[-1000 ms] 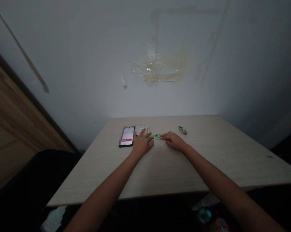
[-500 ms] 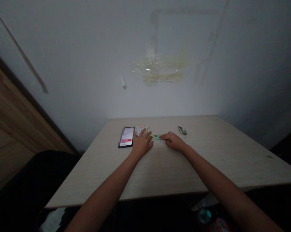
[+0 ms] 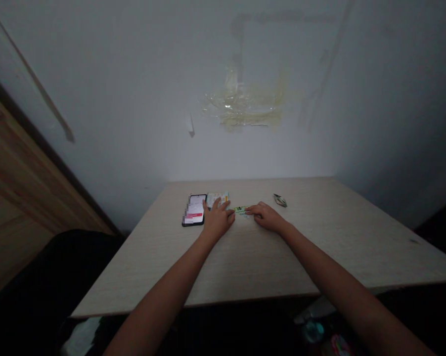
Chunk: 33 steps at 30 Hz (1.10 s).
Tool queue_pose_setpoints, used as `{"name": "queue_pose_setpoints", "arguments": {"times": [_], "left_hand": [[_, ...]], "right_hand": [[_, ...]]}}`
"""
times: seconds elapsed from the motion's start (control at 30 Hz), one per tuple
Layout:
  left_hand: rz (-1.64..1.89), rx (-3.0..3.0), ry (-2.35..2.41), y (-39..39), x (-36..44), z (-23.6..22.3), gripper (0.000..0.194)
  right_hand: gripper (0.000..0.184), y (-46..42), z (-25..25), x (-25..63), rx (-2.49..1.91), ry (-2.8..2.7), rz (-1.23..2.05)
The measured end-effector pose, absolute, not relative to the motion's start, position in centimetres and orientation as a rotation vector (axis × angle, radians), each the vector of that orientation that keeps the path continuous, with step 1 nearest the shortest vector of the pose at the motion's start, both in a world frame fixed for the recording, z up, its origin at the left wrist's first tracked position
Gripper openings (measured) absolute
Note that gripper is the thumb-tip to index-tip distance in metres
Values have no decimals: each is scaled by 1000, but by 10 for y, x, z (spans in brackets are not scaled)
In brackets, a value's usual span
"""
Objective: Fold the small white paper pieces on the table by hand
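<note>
A small folded green-and-yellow paper strip (image 3: 241, 209) lies between my hands on the tabletop. At its left end my left hand (image 3: 217, 220) holds thumb and forefinger together on the paper, its other fingers spread toward a printed sheet or packet (image 3: 217, 196). My right hand (image 3: 265, 216) is closed, palm down, with its fingertips on the strip's right end. Part of the strip is hidden under those fingertips. Just left of my left hand lies a phone (image 3: 195, 210) with a lit screen.
A small folded, patterned piece of paper or wrapper (image 3: 280, 200) lies beyond my right hand. The pale wooden table (image 3: 245, 267) meets the wall (image 3: 134, 99) at its back edge. Dark shapes stand to the left, and a bottle-like item (image 3: 314, 330) is below the front edge.
My left thumb has drawn in toward the forefinger at the strip's left end. My right hand stays in nearly the same place.
</note>
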<state>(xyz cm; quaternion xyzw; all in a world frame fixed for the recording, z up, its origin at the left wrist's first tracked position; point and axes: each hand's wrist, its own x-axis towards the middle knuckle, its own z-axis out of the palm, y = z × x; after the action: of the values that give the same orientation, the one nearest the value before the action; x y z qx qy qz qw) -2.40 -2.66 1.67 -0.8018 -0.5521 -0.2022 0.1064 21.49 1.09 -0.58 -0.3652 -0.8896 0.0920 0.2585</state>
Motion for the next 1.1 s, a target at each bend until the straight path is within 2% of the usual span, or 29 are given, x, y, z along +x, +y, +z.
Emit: {"name": "queue_pose_setpoints", "arguments": {"times": [0.53,1.1], "left_hand": [[-650,-2413,-1746,-4,-6,18,21],[-537,-2429,-1762,-3,-4,25,16]], "right_hand": [[48,9,-5,214,-994,-2377,249],[50,11,-6,214,-988,-2397,241]]}}
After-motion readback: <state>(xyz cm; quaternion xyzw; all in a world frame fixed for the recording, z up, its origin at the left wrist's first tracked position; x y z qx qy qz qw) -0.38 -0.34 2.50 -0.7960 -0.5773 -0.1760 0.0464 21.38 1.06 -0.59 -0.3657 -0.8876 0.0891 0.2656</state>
